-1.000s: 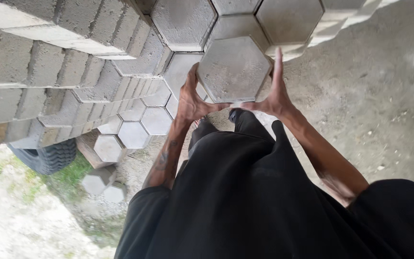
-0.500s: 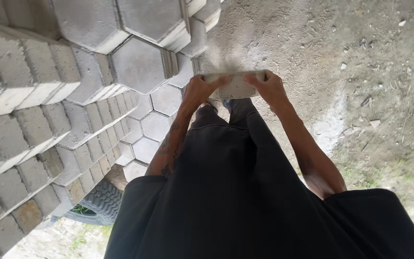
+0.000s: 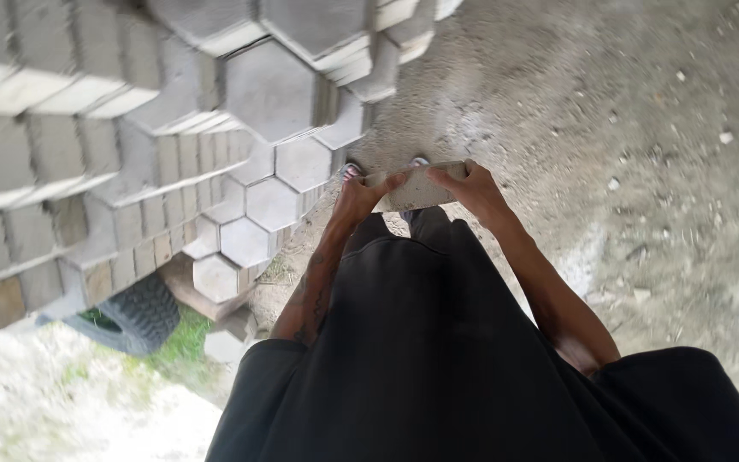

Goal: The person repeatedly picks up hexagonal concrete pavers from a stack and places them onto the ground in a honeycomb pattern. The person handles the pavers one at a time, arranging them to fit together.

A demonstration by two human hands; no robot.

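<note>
Block lowered away from the stack, one hexagonal paver [image 3: 416, 186], left hand [image 3: 359, 197] and right hand [image 3: 472, 190] fingers clamping its edges.

The paver's [image 3: 416, 186] flat face is turned away; stacked pavers [image 3: 87, 111] run off the frame's left edge, blurred.

We hold both arms stretched down in front of our body. Our left hand [image 3: 361, 195] and right hand [image 3: 472, 188] curl in a closed grip, fingers wrapped, wrists level, near each other.
</note>
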